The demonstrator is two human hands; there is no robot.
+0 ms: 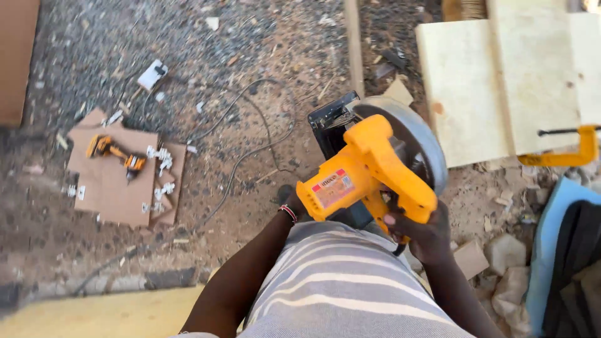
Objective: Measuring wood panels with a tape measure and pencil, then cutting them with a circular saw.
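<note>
My right hand [421, 230] grips the handle of a yellow circular saw [366, 166] held up in front of my striped shirt. The saw has a silver blade guard [418, 134] and a black base plate [332, 119]. My left hand [294, 206] is mostly hidden behind the saw's motor housing, wrist with a red band showing; it appears to support the saw from below. A pale plywood sheet [476, 94] lies ahead to the right, with a yellow clamp [573, 153] on its edge.
A yellow drill [116, 153] and white fittings lie on cardboard [113, 181] at the left. A black cable [250, 144] snakes over the gravel ground. Wood offcuts [501, 256] and a blue-edged bag [563, 250] sit at the right. A yellow board [100, 313] lies near my feet.
</note>
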